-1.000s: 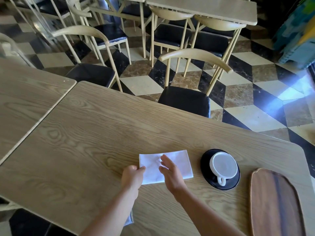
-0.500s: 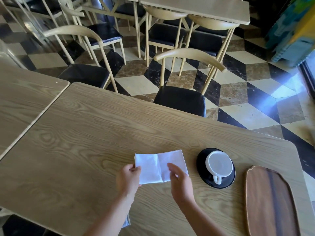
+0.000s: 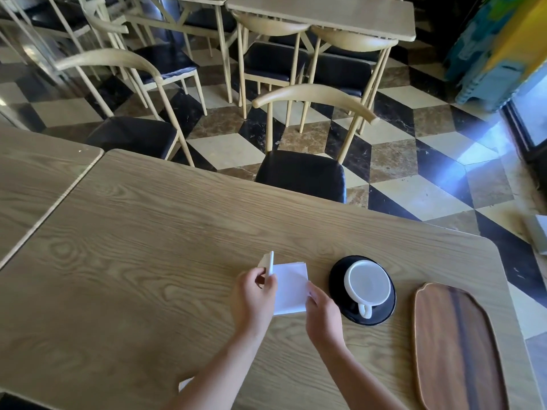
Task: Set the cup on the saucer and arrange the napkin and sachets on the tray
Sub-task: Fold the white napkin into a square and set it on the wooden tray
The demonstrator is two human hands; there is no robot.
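A white napkin (image 3: pixel 290 287) lies on the wooden table (image 3: pixel 154 247), half folded. My left hand (image 3: pixel 254 294) pinches the napkin's left edge and holds it lifted upright. My right hand (image 3: pixel 322 312) presses its fingertips on the napkin's near right corner. To the right, a white cup (image 3: pixel 367 284) stands on a black saucer (image 3: pixel 337 279), handle pointing toward me. A dark wooden tray (image 3: pixel 455 347) lies at the table's right end with nothing on it. No sachets show.
A chair with a black seat (image 3: pixel 300 173) stands tucked at the table's far side. A second table (image 3: pixel 35 179) abuts on the left. More chairs and tables stand on the checkered floor beyond. A white scrap (image 3: pixel 185 383) pokes out beneath my left forearm.
The napkin lay flat and spread wide; my left hand has lifted its left half up and over toward the right, while my right hand shifted to hold the right corner.
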